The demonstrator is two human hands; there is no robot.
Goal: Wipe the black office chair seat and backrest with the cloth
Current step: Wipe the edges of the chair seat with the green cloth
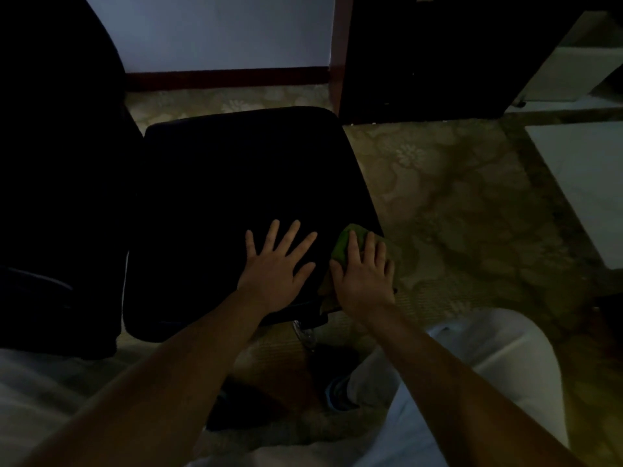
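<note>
The black office chair seat (pixel 242 183) fills the middle of the dim view, and its black backrest (pixel 57 136) rises at the left. My left hand (pixel 274 264) lies flat on the seat's near part with fingers spread. My right hand (pixel 365 273) presses a green cloth (pixel 344 246) onto the seat's near right corner with straight fingers. Most of the cloth is hidden under that hand.
Patterned carpet (pixel 455 203) spreads to the right of the chair. A dark cabinet (pixel 438 55) stands at the back right, with white furniture (pixel 586 183) at the far right. My light trousers and a shoe (pixel 337 392) are below the seat.
</note>
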